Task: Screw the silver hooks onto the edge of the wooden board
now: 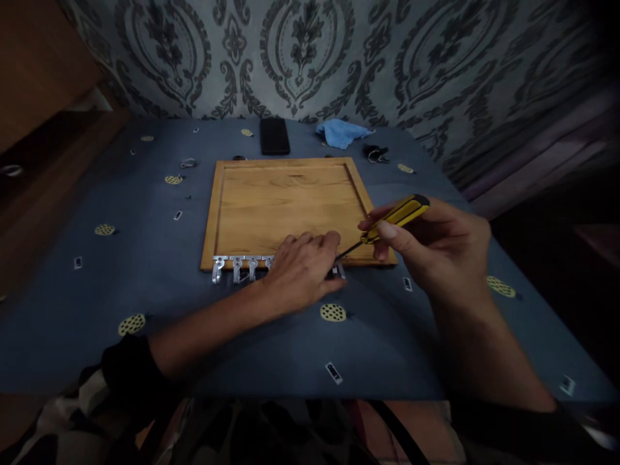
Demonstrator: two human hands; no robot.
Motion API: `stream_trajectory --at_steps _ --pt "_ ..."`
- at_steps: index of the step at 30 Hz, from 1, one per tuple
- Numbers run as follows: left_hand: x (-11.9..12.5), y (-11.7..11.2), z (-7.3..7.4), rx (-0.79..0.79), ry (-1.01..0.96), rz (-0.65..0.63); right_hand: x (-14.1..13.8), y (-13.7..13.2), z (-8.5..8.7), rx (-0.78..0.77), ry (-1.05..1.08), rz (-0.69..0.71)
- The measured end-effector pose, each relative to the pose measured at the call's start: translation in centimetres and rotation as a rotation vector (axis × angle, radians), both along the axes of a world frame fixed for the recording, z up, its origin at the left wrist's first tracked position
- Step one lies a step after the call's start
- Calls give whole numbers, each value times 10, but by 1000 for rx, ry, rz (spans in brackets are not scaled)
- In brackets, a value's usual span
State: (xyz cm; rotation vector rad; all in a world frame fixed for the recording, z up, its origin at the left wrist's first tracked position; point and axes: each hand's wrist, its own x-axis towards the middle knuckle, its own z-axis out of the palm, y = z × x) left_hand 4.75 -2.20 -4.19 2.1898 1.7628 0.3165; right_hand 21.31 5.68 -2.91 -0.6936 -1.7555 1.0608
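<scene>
A framed wooden panel [290,200] lies flat, with several metal hinges [237,268] in a row along its near edge. My left hand [303,271] rests over that edge, fingers bent and thumb in front, closed around a hinge [341,271] at the right of the row. The hand hides much of this hinge and the middle of the row. In my right hand [436,248] is a yellow and black screwdriver [394,218], held by its handle. Its shaft slants down to the left, and the tip is beside my left index finger at the hinge.
Behind the panel are a black phone-like slab [274,136], a blue cloth [341,132] and some keys [375,154]. A loose metal piece [188,163] and a small screw [188,196] lie to the left. A patterned wall [310,58] borders the blue tablecloth [159,278].
</scene>
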Motion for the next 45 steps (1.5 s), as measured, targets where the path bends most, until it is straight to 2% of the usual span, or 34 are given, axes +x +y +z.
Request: stream_trajectory --at_steps 4,7,13,26,33,39,45 --pt "-1 0 0 -3 -6 3 -2 1 -1 88 121 -77" --pt "-1 0 -1 0 -7 2 -3 0 -1 109 120 -92" --pt "0 0 0 -3 -9 -1 -5 -3 3 57 26 -78" --pt "0 1 -2 12 -5 2 -7 -5 4 18 -22 -48" --pt "0 0 0 -10 5 -11 5 0 3 2 -70 80" --pt "0 1 -2 12 -3 -4 1 -2 5 36 -41 5" --pt "0 0 -2 15 -13 -3 1 0 6 -2 -29 44"
